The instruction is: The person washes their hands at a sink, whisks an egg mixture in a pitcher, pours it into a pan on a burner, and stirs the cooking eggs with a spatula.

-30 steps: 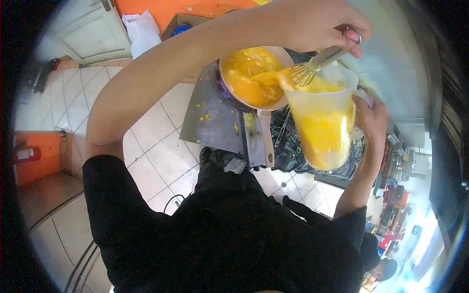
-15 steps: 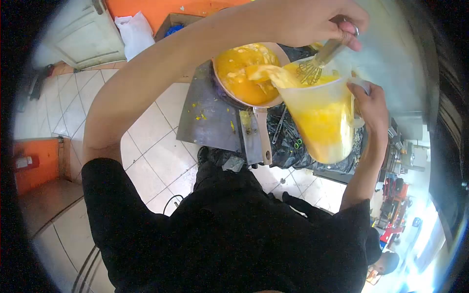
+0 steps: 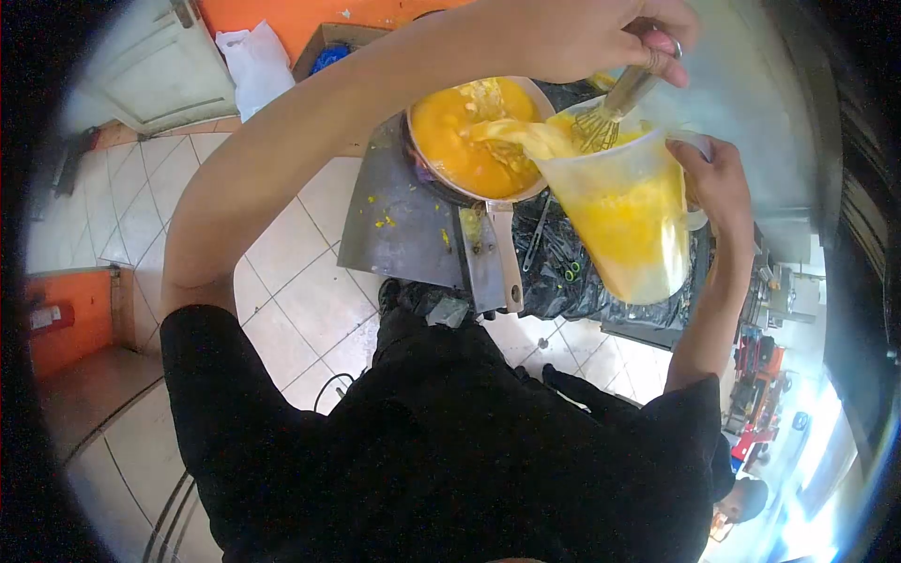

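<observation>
My left hand (image 3: 624, 42) is closed around the handle of a metal whisk (image 3: 627, 94). The whisk's wires reach into the mouth of a translucent plastic pitcher (image 3: 671, 277). My right hand (image 3: 715, 178) grips the pitcher by its handle, and the pitcher is tilted to the left. Yellow liquid, looking like beaten egg (image 3: 530, 138), streams over its lip into a frying pan (image 3: 450, 199). Inside the pan lies a wide pool of orange-yellow liquid with paler patches. The pan's beige handle (image 3: 508, 258) points toward me.
Left of the pan is a grey metal surface (image 3: 394, 239) with yellow bits on it. Tongs (image 3: 537, 235) and green-handled scissors (image 3: 572, 272) lie on black plastic beside the pan handle. A white bag (image 3: 255, 70) stands at the back. Another person (image 3: 744, 499) is at lower right.
The pitcher has tipped further and its base has risen a little. More liquid is in the pan, and the stream still runs. My left hand and the whisk have shifted slightly left.
</observation>
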The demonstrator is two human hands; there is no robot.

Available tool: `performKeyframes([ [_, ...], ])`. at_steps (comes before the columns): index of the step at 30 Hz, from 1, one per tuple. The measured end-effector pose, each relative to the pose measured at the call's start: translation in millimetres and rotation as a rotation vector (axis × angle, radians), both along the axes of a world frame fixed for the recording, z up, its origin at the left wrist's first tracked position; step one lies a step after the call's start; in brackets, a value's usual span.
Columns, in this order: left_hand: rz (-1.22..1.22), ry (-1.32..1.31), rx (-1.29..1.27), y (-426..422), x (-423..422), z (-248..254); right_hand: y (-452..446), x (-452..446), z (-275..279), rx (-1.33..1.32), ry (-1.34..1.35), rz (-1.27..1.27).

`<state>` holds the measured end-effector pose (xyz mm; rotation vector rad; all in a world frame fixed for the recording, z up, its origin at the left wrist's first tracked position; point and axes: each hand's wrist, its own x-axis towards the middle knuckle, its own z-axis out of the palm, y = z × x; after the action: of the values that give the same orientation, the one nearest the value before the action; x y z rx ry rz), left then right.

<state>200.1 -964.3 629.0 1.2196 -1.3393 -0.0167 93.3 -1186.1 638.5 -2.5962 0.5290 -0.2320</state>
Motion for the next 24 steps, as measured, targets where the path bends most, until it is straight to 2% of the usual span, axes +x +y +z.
performKeyframes([
  [3, -0.009, -0.009, -0.025, -1, 1, -2, 4, 1, 4, -0.018, 0.095, 0.024],
  [6, 0.032, -0.024, 0.018, 1, 1, -1, 10, 2, 3, 0.091, -0.013, 0.092],
  [8, 0.023, -0.01, 0.005, 1, 2, -3, 8, 3, 9, -0.011, 0.127, 0.044],
  [15, 0.101, -0.028, 0.0, 1, 0, 0, -10, -3, -2, 0.088, 0.072, -0.028],
  [17, 0.078, -0.011, 0.003, 5, -4, 6, -16, -13, -13, 0.194, -0.181, -0.059],
  [18, 0.056, 0.009, 0.003, 5, -5, 9, -23, -18, -20, 0.198, -0.185, -0.06],
  [19, 0.052, 0.003, 0.006, 3, -5, 10, -33, -24, -27, 0.319, -0.266, -0.061],
  [21, 0.181, -0.07, 0.096, -2, -7, 15, -40, -36, -33, 0.536, -0.375, -0.081],
  [24, 0.226, -0.075, 0.167, -8, -12, 22, -55, -46, -52, 0.66, -0.513, -0.089],
])
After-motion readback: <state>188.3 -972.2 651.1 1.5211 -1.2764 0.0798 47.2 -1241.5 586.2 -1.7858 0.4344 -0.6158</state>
